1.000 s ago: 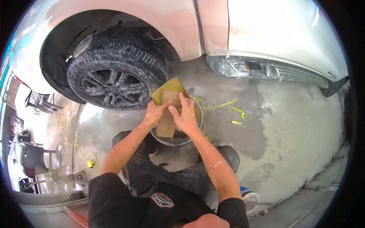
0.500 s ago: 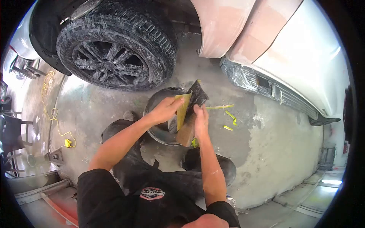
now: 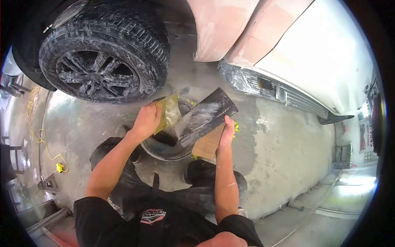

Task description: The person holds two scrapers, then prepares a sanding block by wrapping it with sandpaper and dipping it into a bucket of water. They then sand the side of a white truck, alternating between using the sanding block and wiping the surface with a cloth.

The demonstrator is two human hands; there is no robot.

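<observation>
My left hand [image 3: 149,119] pinches a translucent yellow sheet [image 3: 169,113] by its left edge. Lying across my right hand's thumb side is a dark, dust-covered strip that looks like sandpaper [image 3: 207,116]; its left end meets the yellow sheet. Under the strip, a flat brown wooden block [image 3: 208,144] is gripped in my right hand [image 3: 226,132], with the thumb up on the strip's edge. All of this hovers over a round dark tub [image 3: 152,153] on the floor between my knees, and the strip hides part of the tub's inside.
A dusty car wheel [image 3: 98,76] stands at upper left. Primed pink body panels [image 3: 224,24] and a white door [image 3: 312,53] reach over the floor at upper right, with a grey side step [image 3: 267,84] below. A yellow cord [image 3: 43,138] runs along the left.
My hands have moved apart, and the yellow sheet has swung left with my left hand. The dark strip has turned flatter, showing its dusty face, and more of the wooden block shows.
</observation>
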